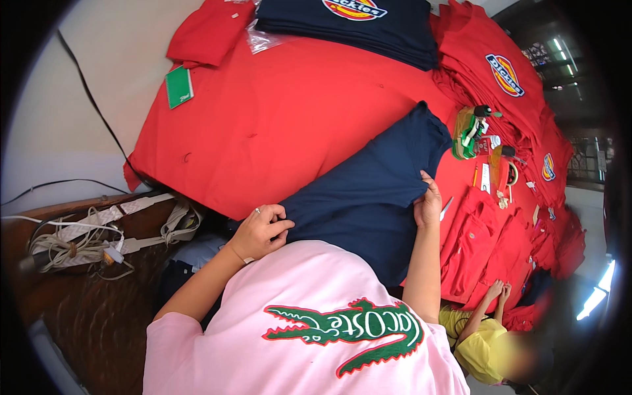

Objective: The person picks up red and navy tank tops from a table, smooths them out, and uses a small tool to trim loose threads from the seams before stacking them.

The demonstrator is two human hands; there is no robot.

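Note:
A navy blue garment (362,191) lies across the front of a red cloth (276,112), its lower part hanging over the edge in front of me. My left hand (260,232), with a ring on one finger, has its fingers curled in a pinch on the garment's left edge. On the other side, my right hand (428,201) pinches the garment's right edge between thumb and fingers. The fabric between both hands shows a few soft creases.
Folded navy shirts (349,33) are stacked at the back, beside red shirts (487,72). A green notebook (179,87) lies at the far left. Snips, tape and small tools (471,131) sit right. Bundled cables (79,240) lie lower left. Another person (484,349) works at lower right.

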